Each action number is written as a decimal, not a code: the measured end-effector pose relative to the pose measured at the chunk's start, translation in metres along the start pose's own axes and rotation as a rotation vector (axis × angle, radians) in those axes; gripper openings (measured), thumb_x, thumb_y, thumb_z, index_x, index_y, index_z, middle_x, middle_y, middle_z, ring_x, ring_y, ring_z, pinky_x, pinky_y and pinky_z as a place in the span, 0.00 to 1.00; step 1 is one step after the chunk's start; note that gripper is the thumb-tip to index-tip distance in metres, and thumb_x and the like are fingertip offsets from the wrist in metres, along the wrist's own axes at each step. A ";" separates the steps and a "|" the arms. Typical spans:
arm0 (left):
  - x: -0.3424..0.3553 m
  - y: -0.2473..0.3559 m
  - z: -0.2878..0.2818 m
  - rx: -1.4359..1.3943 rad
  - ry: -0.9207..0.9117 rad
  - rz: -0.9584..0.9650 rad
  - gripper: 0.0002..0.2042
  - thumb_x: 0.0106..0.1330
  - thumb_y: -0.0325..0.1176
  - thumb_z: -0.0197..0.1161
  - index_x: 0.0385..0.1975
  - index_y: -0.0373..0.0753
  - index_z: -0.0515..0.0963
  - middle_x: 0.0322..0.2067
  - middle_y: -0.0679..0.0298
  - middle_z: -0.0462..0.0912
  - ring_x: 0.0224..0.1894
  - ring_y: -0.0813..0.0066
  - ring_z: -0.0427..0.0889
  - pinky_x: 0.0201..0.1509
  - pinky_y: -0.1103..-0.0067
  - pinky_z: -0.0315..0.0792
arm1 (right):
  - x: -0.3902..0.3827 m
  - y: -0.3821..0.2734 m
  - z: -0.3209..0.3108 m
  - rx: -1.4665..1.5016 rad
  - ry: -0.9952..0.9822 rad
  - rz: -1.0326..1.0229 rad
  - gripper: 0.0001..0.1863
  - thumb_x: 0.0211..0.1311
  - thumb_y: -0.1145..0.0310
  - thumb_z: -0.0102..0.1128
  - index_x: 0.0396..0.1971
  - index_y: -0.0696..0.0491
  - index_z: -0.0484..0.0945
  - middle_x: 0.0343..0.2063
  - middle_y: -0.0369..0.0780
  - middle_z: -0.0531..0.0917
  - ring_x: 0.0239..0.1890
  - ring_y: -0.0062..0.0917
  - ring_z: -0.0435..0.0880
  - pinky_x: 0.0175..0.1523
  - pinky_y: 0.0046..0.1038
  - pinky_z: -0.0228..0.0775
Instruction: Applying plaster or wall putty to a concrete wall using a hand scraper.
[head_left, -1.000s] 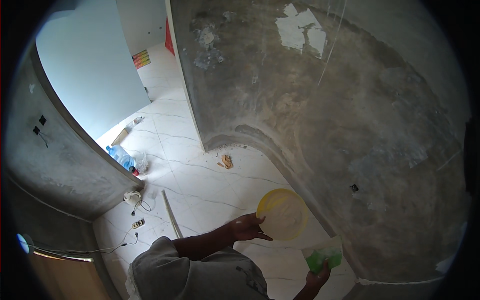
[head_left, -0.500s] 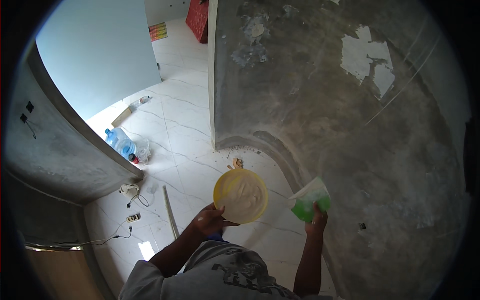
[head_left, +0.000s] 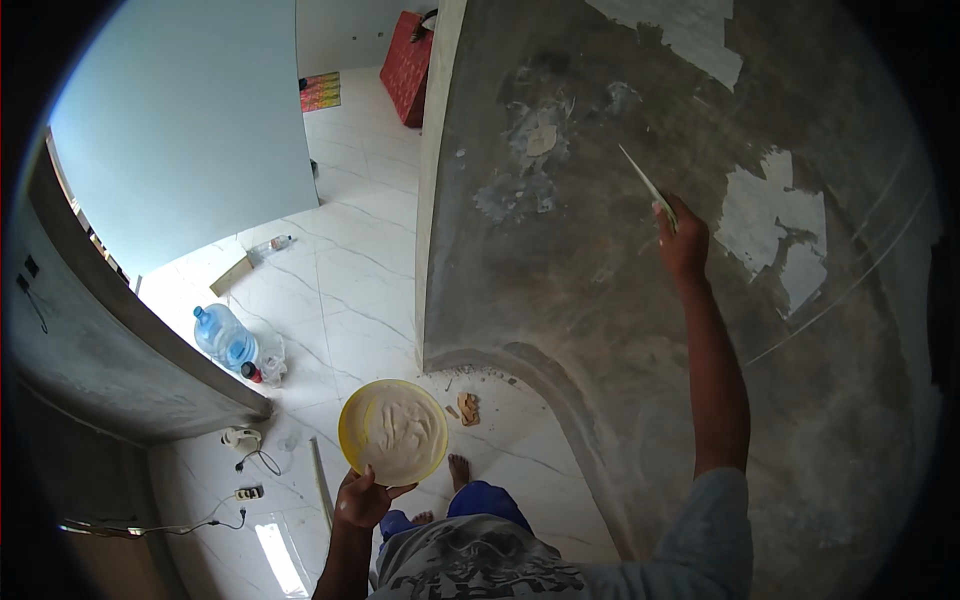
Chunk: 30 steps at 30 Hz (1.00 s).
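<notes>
My left hand (head_left: 362, 500) grips the lower edge of a round yellow bowl (head_left: 347, 425), thumb over the rim and fingers beneath. Pale, creamy putty (head_left: 403, 435) covers most of its inside. Raised toward the grey plastered wall (head_left: 610, 290), my right hand (head_left: 685, 245) is closed around a putty spreader (head_left: 644, 178). The spreader shows nearly edge-on, its thin pale blade pointing up and left; I cannot tell whether it touches the wall. White putty patches (head_left: 740, 215) lie on the wall to the right of this hand.
Brown scraps (head_left: 468, 409) lie on the white tiled floor near the wall's foot. At left are a large blue water bottle (head_left: 225, 338), a power strip (head_left: 249, 493) with cables and a long strip (head_left: 321, 480). A red padded slab (head_left: 405, 70) leans farther back.
My right hand has swung up and forward to the wall with the spreader, which has turned from face-on to edge-on. The bowl has moved left and lower in view; the view has shifted.
</notes>
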<state>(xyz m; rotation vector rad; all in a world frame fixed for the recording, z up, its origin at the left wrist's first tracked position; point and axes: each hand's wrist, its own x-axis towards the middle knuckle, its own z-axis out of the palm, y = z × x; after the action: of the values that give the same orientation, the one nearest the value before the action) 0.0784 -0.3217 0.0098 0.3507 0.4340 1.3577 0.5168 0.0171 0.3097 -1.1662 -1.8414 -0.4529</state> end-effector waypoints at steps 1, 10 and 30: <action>0.005 -0.003 0.000 0.002 0.017 0.039 0.30 0.68 0.38 0.62 0.67 0.36 0.60 0.62 0.47 0.70 0.61 0.47 0.75 0.59 0.50 0.77 | 0.030 0.017 0.011 -0.127 0.060 -0.205 0.19 0.58 0.77 0.62 0.51 0.51 0.81 0.45 0.43 0.86 0.46 0.38 0.86 0.49 0.34 0.78; 0.067 -0.017 0.046 -0.115 0.194 0.408 0.32 0.67 0.37 0.64 0.68 0.34 0.59 0.64 0.46 0.68 0.62 0.43 0.74 0.59 0.49 0.77 | 0.181 0.078 0.101 -0.483 0.239 -0.718 0.26 0.47 0.80 0.63 0.51 0.51 0.81 0.52 0.38 0.84 0.53 0.33 0.82 0.56 0.35 0.76; 0.108 -0.014 0.069 -0.090 0.316 0.484 0.31 0.69 0.39 0.61 0.67 0.33 0.59 0.62 0.46 0.70 0.61 0.45 0.75 0.60 0.48 0.75 | 0.067 0.156 0.161 -0.476 -0.314 -1.023 0.15 0.57 0.66 0.56 0.43 0.52 0.82 0.43 0.40 0.83 0.49 0.38 0.80 0.61 0.46 0.68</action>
<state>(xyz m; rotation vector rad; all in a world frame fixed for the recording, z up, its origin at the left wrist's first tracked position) 0.1414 -0.2172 0.0525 0.1692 0.5702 1.9122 0.5614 0.2398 0.2551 -0.4820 -2.6258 -1.3958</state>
